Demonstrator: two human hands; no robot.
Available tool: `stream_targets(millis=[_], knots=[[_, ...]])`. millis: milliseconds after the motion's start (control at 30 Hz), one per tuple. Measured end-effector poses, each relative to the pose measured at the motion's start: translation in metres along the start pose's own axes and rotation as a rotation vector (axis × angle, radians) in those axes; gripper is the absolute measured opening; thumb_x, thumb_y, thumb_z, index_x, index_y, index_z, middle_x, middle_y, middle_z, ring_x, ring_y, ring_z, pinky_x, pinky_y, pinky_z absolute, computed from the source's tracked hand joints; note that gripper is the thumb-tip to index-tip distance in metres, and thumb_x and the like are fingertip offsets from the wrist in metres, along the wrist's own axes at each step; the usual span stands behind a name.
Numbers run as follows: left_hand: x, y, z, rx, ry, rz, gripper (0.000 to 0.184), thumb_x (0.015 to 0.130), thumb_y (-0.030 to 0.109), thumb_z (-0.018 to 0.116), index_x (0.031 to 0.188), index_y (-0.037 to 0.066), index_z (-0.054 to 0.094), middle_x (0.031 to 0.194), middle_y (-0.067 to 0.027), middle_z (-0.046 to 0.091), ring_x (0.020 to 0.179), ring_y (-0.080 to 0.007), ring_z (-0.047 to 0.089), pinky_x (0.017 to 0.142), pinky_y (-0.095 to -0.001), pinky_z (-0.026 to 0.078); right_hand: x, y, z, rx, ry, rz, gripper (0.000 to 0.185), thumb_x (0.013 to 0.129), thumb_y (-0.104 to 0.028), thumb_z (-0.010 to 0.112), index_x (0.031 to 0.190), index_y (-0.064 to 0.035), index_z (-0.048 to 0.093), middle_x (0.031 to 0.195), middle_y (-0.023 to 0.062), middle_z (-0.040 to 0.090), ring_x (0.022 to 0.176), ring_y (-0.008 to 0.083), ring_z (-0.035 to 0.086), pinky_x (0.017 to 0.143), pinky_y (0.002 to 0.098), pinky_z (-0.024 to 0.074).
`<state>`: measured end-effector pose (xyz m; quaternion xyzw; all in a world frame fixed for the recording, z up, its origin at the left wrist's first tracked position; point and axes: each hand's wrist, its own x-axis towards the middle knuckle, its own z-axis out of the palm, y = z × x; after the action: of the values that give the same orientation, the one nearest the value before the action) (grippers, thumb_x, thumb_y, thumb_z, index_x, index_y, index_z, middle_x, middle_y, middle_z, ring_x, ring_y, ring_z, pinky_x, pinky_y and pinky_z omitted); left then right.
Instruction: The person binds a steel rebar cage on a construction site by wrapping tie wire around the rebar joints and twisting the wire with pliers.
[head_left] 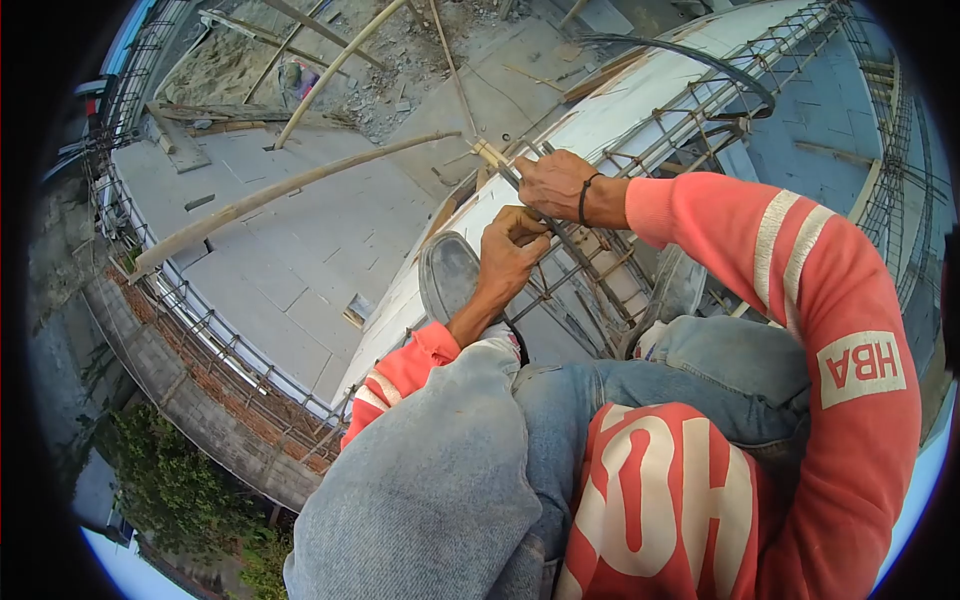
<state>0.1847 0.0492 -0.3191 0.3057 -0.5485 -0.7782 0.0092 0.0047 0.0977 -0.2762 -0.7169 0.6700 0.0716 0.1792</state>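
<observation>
My right hand (560,190) is closed around a dark metal rod (508,173) whose end sticks out past the fingers; whether it is a tool or a bar I cannot tell. Just below it, my left hand (510,255) pinches at the reinforcing-bar cage (590,262), thumb and fingers together. Whatever lies between those fingertips is too small to make out. The cage, made of long bars with cross ties, runs diagonally beside a white beam edge (610,125). A yellowish stick end (488,152) shows just beyond my right hand.
My shoe (450,280) rests on the white edge beside the cage. Down to the left lies a grey panelled deck (280,240), crossed by a bent wooden pole (300,180). Black bent bars (700,55) lie on the cage at upper right. Planks (260,115) and rubble stand farther off.
</observation>
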Motion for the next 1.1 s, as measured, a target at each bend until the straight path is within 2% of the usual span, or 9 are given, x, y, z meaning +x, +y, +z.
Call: stream_targets(millis=[400,467,500,600,667,800,933,1033,1100], knots=[[0.009,-0.006,-0.004,-0.043,-0.024,0.023,0.011,0.082,0.0,0.078,0.087,0.0,0.068,0.09,-0.0039,0.068,0.085,-0.0117,0.062,0.078,-0.0261,0.05,0.013,0.009,-0.003,0.088,0.08,-0.002,0.015,0.089,-0.021,0.064,0.086,-0.0106,0.075,0.08,0.0145,0.071,0.081,0.0295,0.073,0.066,0.0411,0.0566],[0.008,0.001,-0.004,-0.024,-0.009,-0.027,0.011,0.081,-0.001,0.078,0.087,-0.001,0.069,0.091,-0.0051,0.068,0.085,-0.0125,0.063,0.077,-0.026,0.051,0.028,0.012,-0.038,0.252,-0.387,0.092,0.014,0.086,-0.015,0.067,0.093,-0.004,0.072,0.099,0.0227,0.07,0.084,0.037,0.073,0.072,0.0437,0.0583],[0.007,0.003,-0.005,-0.003,-0.001,-0.075,0.012,0.08,-0.003,0.078,0.087,-0.001,0.069,0.092,-0.0063,0.068,0.085,-0.0132,0.064,0.077,-0.0259,0.051,0.036,0.019,-0.033,0.251,-0.45,0.054,0.012,0.085,-0.011,0.068,0.094,-0.0041,0.072,0.098,0.0223,0.072,0.088,0.0377,0.073,0.075,0.0451,0.0587],[0.007,-0.004,-0.006,0.041,-0.001,-0.053,0.013,0.078,-0.005,0.079,0.089,-0.003,0.071,0.092,-0.0079,0.068,0.087,-0.0149,0.066,0.082,-0.0267,0.055,0.028,0.012,-0.018,0.08,-0.184,0.041,0.014,0.091,-0.013,0.063,0.095,-0.0089,0.075,0.098,0.0144,0.073,0.097,0.0307,0.073,0.077,0.0431,0.0581],[0.006,-0.003,-0.006,0.015,-0.011,-0.044,0.014,0.077,-0.005,0.079,0.089,-0.004,0.072,0.093,-0.0082,0.068,0.089,-0.0154,0.067,0.086,-0.0277,0.056,0.028,0.009,-0.017,0.042,-0.274,-0.017,0.014,0.091,-0.016,0.062,0.096,-0.0112,0.075,0.098,0.0118,0.073,0.092,0.0288,0.073,0.071,0.041,0.057],[0.001,0.008,-0.003,0.019,-0.009,0.004,0.014,0.077,-0.005,0.079,0.09,-0.007,0.072,0.092,-0.0083,0.068,0.092,-0.0166,0.069,0.094,-0.0301,0.056,0.021,0.008,-0.004,-0.013,-0.127,-0.017,0.014,0.089,-0.02,0.064,0.085,-0.0123,0.075,0.086,0.0092,0.071,0.084,0.0269,0.072,0.064,0.0393,0.0535],[0.004,0.007,-0.003,-0.02,-0.039,0.045,0.012,0.078,-0.004,0.077,0.088,-0.005,0.071,0.096,-0.0088,0.069,0.091,-0.0169,0.069,0.09,-0.0297,0.057,0.017,0.007,0.017,-0.113,0.002,0.013,0.015,0.084,-0.021,0.067,0.074,-0.013,0.074,0.075,0.0086,0.069,0.081,0.0246,0.071,0.062,0.0391,0.0525],[0.006,0.018,-0.005,0.054,-0.112,-0.092,0.009,0.08,-0.002,0.075,0.087,-0.004,0.069,0.098,-0.0094,0.071,0.09,-0.016,0.069,0.087,-0.0295,0.056,0.019,0.011,0.017,-0.07,-0.095,-0.005,0.015,0.083,-0.022,0.067,0.074,-0.0134,0.075,0.077,0.0089,0.069,0.08,0.0243,0.071,0.062,0.0381,0.0522],[0.005,0.03,-0.003,0.353,-0.127,-0.046,0.009,0.082,0.001,0.073,0.088,-0.003,0.067,0.097,-0.0101,0.073,0.091,-0.0142,0.069,0.083,-0.0288,0.054,0.018,0.007,0.014,-0.094,-0.062,0.017,0.013,0.081,-0.021,0.068,0.076,-0.0124,0.075,0.078,0.009,0.069,0.08,0.025,0.07,0.062,0.0384,0.0523]])
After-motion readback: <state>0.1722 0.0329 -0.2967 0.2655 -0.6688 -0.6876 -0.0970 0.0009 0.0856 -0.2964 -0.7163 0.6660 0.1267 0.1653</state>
